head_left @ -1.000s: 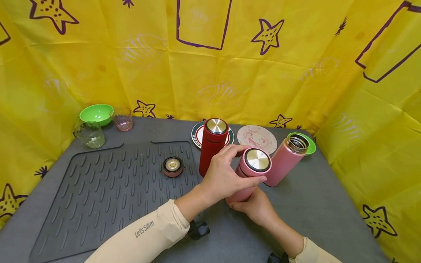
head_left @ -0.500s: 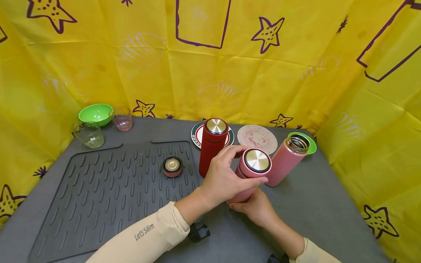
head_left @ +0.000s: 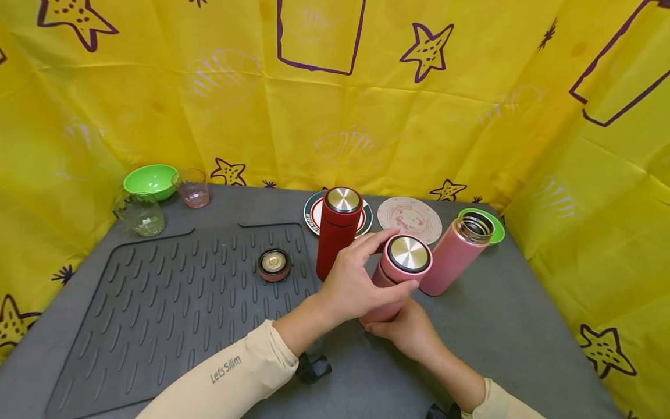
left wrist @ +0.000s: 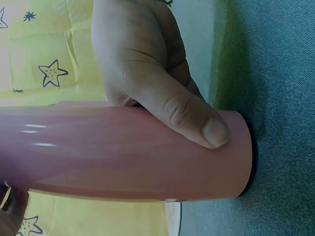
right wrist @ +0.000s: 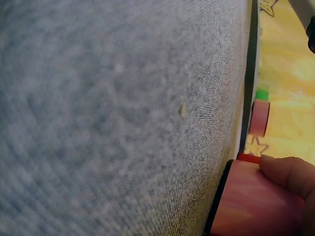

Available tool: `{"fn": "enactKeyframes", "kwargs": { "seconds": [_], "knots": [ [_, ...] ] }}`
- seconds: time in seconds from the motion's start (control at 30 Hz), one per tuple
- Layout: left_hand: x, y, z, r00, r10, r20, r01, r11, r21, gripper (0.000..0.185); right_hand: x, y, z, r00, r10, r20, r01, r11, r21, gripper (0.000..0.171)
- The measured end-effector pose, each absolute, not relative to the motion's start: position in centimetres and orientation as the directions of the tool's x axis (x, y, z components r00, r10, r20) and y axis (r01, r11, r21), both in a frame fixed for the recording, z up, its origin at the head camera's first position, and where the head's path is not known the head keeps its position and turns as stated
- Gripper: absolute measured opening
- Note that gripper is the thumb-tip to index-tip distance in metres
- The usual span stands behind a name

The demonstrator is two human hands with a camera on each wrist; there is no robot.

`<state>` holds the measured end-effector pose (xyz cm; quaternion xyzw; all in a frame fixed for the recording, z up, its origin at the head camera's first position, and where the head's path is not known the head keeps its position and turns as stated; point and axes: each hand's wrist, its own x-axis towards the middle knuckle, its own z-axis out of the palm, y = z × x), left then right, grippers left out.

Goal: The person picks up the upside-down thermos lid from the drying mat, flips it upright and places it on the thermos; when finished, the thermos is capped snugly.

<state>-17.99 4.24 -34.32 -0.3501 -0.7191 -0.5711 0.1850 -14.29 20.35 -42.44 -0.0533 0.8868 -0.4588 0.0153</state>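
A pink thermos flask with a shiny steel-topped lid stands between both hands in the head view. My left hand grips it near the top, fingers behind and thumb across the front. Lower down, my right hand holds the body close to the base. In the left wrist view the right thumb presses on the flask's side, just above the bottom edge. The right wrist view catches only the flask's lower part and that thumb. Most right-hand fingers are hidden behind the flask in the head view.
A red thermos stands left of the hands, an uncapped pink thermos to the right. A loose lid lies upturned on the grey drying mat. Plates, green bowls and two glasses stand behind.
The left thumb's tip has shifted slightly left across the front of the flask. The right hand keeps its grip, and the flask stays almost where it was.
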Motion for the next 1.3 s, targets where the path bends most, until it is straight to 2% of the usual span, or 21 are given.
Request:
{"fn": "enactKeyframes", "kwargs": {
  "seconds": [0.1,0.23,0.37,0.47,0.6,0.73,0.93,1.13,1.2,1.3],
  "knots": [
    [-17.85,4.39,-34.18,-0.728,0.323,0.605,0.666,0.122,0.736,0.081,-14.32,20.43,-42.46,-0.991,-0.128,0.037,-0.104,0.569,-0.816,0.047],
    [-17.73,4.66,-34.11,-0.762,0.314,0.566,0.631,0.164,0.758,0.077,-14.27,20.41,-42.5,-0.988,-0.15,0.037,-0.118,0.575,-0.809,0.036],
    [-17.9,4.54,-34.35,-0.729,0.312,0.61,0.668,0.127,0.733,0.066,-14.18,20.34,-42.5,-0.991,-0.135,0.019,-0.092,0.564,-0.821,0.038],
    [-18.03,4.33,-34.5,-0.702,0.337,0.627,0.687,0.088,0.722,0.069,-14.15,20.32,-42.48,-0.993,-0.117,0.029,-0.09,0.56,-0.824,0.046],
    [-17.95,4.42,-34.43,-0.731,0.346,0.588,0.652,0.097,0.752,0.081,-14.26,20.29,-42.49,-0.988,-0.141,0.056,-0.127,0.568,-0.813,0.043],
    [-17.91,4.72,-34.27,-0.748,0.312,0.586,0.642,0.118,0.757,0.076,-14.27,20.31,-42.44,-0.987,-0.149,0.053,-0.131,0.578,-0.805,0.037],
    [-18.19,4.43,-34.57,-0.688,0.348,0.636,0.687,0.033,0.726,0.067,-14.19,20.4,-42.39,-0.994,-0.107,0.035,-0.091,0.578,-0.811,0.051],
    [-17.93,4.52,-34.56,-0.743,0.359,0.565,0.624,0.068,0.778,0.083,-14.33,20.37,-42.47,-0.986,-0.15,0.071,-0.146,0.577,-0.804,0.045],
    [-17.86,4.71,-34.49,-0.759,0.333,0.559,0.614,0.082,0.785,0.083,-14.33,20.34,-42.48,-0.984,-0.163,0.073,-0.154,0.573,-0.805,0.039],
    [-17.92,4.8,-34.52,-0.752,0.313,0.58,0.633,0.099,0.768,0.074,-14.29,20.27,-42.45,-0.987,-0.154,0.052,-0.132,0.57,-0.811,0.037]
  ]
}}
